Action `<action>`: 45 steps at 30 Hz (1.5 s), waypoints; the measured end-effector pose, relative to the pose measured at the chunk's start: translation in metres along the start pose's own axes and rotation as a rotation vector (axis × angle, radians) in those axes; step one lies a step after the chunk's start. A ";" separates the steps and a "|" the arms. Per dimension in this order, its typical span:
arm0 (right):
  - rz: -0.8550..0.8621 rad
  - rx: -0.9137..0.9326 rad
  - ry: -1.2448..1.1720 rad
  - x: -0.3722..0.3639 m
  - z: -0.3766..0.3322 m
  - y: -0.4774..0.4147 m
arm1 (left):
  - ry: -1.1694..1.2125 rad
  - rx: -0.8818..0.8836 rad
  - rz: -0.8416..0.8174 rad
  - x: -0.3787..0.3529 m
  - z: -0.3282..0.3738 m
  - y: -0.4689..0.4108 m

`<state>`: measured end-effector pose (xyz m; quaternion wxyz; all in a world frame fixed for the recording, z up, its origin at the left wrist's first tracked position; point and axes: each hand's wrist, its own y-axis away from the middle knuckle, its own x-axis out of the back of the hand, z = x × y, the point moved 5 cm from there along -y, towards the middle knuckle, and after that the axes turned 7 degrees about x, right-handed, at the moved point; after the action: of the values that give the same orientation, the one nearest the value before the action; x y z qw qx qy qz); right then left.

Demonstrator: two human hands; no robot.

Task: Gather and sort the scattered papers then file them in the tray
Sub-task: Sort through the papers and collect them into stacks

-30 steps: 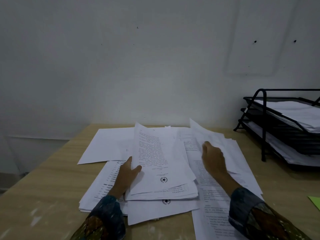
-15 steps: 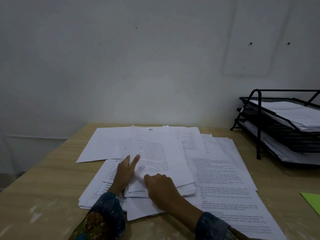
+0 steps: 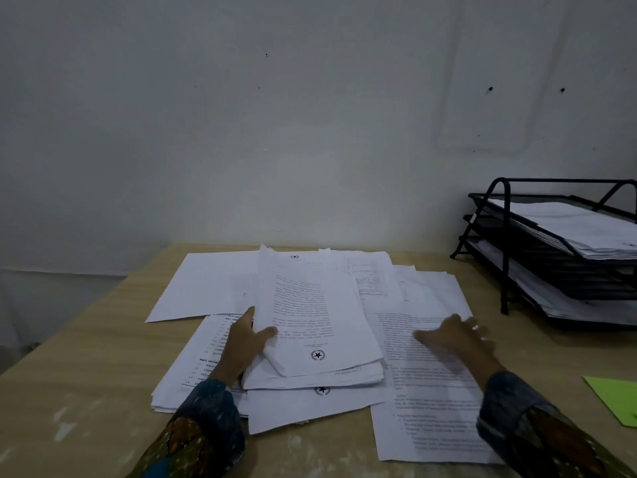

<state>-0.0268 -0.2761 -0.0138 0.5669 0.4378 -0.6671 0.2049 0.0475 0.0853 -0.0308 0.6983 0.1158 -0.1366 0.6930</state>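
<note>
Nearest the camera, two patterned dark sleeves (image 3: 203, 432) come in over the front edge of a pale wood-grain tabletop (image 3: 79, 391), whose surface shows whitish scuffs and smears along the near side; the loose white printed papers (image 3: 427, 408) lie spread across the middle of it in overlapping sheets and small stacks, none squared up. The left hand (image 3: 243, 343) sits at the left edge of the central stack of printed sheets (image 3: 310, 326), thumb on top of the uppermost page and fingers tucked beneath, so it grips that stack's edge; the top page bears a round star emblem near its close end. The right hand (image 3: 455, 336) lies open and flat, fingers spread, palm down on the printed sheets to the right of the stack, holding nothing; it looks slightly blurred. A corner of a bright green sheet of paper (image 3: 617, 398) lies on the table at the right edge of view, apart from the white pages. Farther back, a blank white sheet (image 3: 203, 288) lies at the far left of the spread, and more pages fan out toward the table's rear edge. At the far right stands a black wire-mesh tiered paper tray (image 3: 505, 243), well apart from the scattered pages; white sheets already lie in its top and bottom tiers. Behind the table rises a plain whitish wall (image 3: 275, 132), dim, with a few small dark holes and specks; a faint rectangular patch shows on it upper right.
</note>
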 end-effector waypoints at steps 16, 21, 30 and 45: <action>-0.013 0.076 -0.139 0.035 0.022 -0.014 | 0.014 -0.002 0.003 -0.001 -0.002 0.001; 0.091 0.079 -0.623 0.052 0.041 -0.028 | 0.025 -0.006 -0.012 -0.003 0.000 0.002; 0.002 0.236 -1.010 0.094 0.031 -0.020 | 0.011 0.002 -0.036 -0.004 -0.001 0.001; 0.135 0.372 -0.708 -0.015 -0.103 0.016 | -0.009 -0.001 -0.019 -0.005 0.000 0.002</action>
<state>0.0188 -0.1827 0.0036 0.1986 0.5317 -0.7998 0.1955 0.0456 0.0808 -0.0321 0.7042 0.1197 -0.1391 0.6859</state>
